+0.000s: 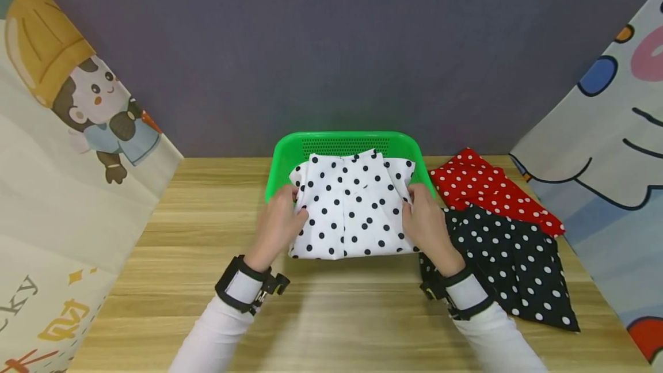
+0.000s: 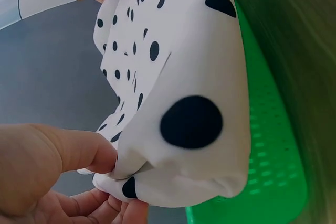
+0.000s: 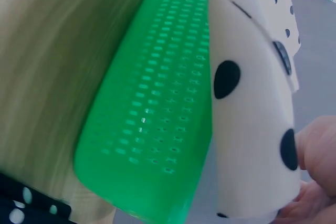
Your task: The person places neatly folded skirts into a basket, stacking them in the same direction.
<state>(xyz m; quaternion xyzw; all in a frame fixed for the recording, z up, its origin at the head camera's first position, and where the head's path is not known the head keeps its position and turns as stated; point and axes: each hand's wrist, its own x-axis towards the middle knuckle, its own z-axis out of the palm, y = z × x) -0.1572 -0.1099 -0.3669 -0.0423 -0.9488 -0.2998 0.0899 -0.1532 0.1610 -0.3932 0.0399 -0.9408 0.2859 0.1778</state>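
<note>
A folded white cloth with black polka dots [image 1: 357, 206] hangs over the front of the green plastic basket [image 1: 344, 137]. My left hand [image 1: 277, 219] grips its left edge, with the thumb [image 2: 86, 150] on top and the fingers curled underneath. At the opposite edge, my right hand [image 1: 427, 223] pinches the cloth between thumb and fingers. Seen from the right wrist, the cloth's rounded fold [image 3: 257, 108] stands beside the basket's perforated wall [image 3: 157, 93]. Most of the basket's inside is hidden behind the cloth.
To the right lie a folded red cloth with white dots [image 1: 479, 186] and a black one with white dots [image 1: 518, 269], which overlaps the red. The wooden table [image 1: 207, 235] meets a dark grey backdrop [image 1: 342, 45]. Printed panels [image 1: 67, 200] flank both sides.
</note>
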